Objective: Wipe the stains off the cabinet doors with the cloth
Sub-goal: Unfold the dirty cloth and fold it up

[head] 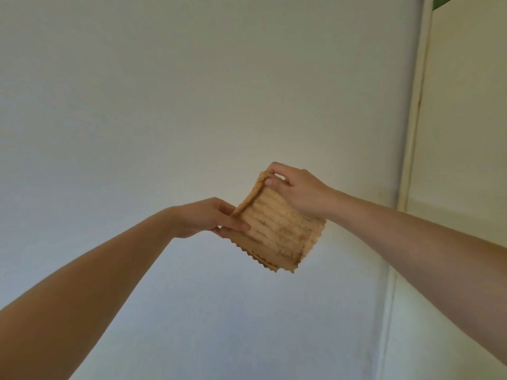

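A tan ribbed cloth (277, 234), folded in layers with a zigzag edge, hangs in the air in front of a plain white cabinet door (164, 105). My left hand (203, 218) pinches the cloth's lower left corner between thumb and fingers. My right hand (296, 190) pinches its upper corner from the right. The cloth is stretched between the two hands. I cannot tell whether it touches the door. No stain shows clearly on the door.
The door's right edge and a vertical gap (411, 133) run down the right side, with small dark specks near the gap. A second cream panel (466, 133) lies beyond it. Something green (441, 1) shows at the top right corner.
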